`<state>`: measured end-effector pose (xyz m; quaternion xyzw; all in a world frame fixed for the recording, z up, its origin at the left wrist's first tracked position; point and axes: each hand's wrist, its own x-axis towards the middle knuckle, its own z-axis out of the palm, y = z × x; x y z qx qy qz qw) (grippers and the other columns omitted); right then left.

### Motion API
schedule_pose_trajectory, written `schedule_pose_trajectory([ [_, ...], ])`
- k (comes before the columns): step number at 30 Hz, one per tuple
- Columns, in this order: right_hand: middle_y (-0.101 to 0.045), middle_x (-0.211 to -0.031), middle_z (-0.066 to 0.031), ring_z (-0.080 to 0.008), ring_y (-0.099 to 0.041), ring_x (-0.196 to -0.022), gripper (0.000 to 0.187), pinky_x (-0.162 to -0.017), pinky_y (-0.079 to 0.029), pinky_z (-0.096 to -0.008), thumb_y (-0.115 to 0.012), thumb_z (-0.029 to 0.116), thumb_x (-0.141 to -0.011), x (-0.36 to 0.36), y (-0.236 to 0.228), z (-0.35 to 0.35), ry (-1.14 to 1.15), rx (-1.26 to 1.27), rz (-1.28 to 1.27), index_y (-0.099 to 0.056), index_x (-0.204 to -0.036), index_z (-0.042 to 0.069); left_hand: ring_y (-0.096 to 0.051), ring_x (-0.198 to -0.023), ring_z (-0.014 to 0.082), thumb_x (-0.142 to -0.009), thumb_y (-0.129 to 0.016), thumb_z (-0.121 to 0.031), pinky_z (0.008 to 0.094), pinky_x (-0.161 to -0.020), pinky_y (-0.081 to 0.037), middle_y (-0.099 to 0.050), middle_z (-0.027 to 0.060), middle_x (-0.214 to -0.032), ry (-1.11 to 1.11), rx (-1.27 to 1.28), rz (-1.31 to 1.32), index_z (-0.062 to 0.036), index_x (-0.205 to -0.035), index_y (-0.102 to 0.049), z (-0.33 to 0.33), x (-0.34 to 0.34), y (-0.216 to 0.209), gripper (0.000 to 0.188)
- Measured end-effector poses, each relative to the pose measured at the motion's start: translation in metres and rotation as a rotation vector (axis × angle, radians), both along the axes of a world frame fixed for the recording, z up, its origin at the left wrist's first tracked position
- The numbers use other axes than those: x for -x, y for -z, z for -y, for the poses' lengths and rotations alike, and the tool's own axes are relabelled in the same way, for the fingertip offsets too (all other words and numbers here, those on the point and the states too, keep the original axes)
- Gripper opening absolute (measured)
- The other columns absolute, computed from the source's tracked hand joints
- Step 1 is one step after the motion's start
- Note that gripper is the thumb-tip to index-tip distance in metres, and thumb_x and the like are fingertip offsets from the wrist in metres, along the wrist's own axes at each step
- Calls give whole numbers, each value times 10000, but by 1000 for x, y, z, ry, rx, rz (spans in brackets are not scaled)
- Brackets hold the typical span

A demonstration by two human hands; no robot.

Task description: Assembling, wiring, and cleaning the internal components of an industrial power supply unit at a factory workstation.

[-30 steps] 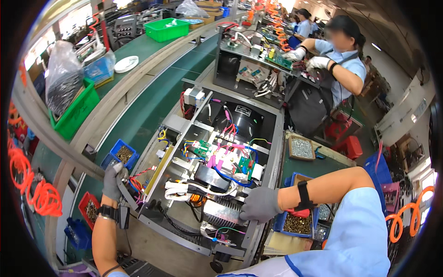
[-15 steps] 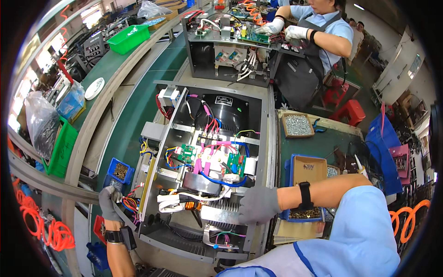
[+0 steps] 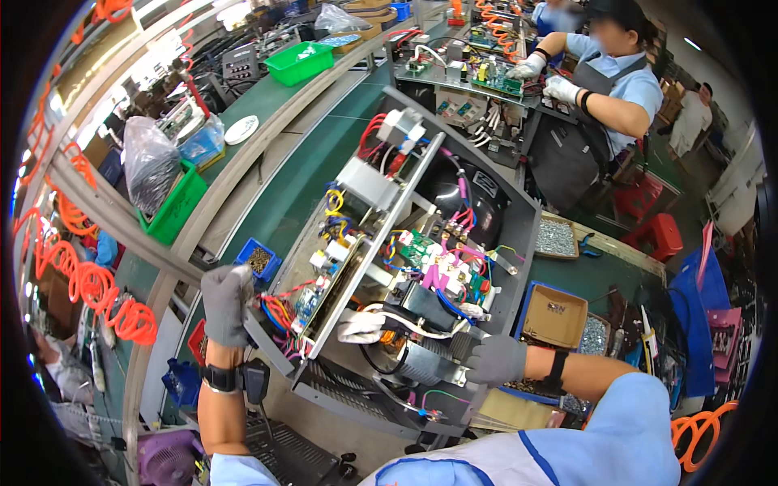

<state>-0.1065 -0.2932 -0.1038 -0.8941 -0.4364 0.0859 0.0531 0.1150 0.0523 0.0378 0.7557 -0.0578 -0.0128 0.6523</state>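
Observation:
Before me an open dark-grey metal machine chassis (image 3: pixel 525 243) sits askew, packed with wiring, a green circuit board (image 3: pixel 418 249), a black rounded part (image 3: pixel 454 188) and a finned metal heatsink (image 3: pixel 428 362). My left hand (image 3: pixel 227 306), in a grey glove, is closed around the end of a grey metal panel (image 3: pixel 269 342) at the near left corner of the chassis. Its fingertips are partly hidden. My right hand (image 3: pixel 496 360), also gloved, has its fingers curled over the near right edge of the chassis, beside the heatsink. A bundle of white-sleeved cables (image 3: pixel 361 326) lies between the hands.
Left of the chassis runs a green conveyor (image 3: pixel 304 174) with a blue screw bin (image 3: pixel 258 261). On the right bench are a cardboard tray (image 3: pixel 554 316) and a tray of screws (image 3: pixel 557 236). A co-worker (image 3: pixel 620 89) handles another unit beyond. Orange coiled hose (image 3: pixel 97 292) hangs left.
The chassis has turned clockwise, its far end swinging right and its left side showing more. My left hand has moved up and away with the corner panel. The whole view has shifted too.

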Motion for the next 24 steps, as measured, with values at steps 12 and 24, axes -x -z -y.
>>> schedule_pose_trajectory([
  [12, -516, -673, -43, -198, -551, -620, 124, -485, -441, -337, -581, 242, -694, -30, 70, -68, 246, -82, 137, -537, -732, 133, -452, -525, 49, -770, -576, -112, 226, -501, -376, -533, -21, -596, 227, -256, 217, 35, -696, -643, 25, -45, -60, 178],
  [24, -545, -734, -42, -211, -547, -707, 106, -644, -459, -382, -596, 226, -662, -122, 113, -76, 319, -146, 98, -578, -708, 133, -389, -534, 44, -763, -582, -74, 228, -496, -315, -470, -38, -565, 78, -305, 465, 37, -617, -560, 38, -53, -52, 184],
])
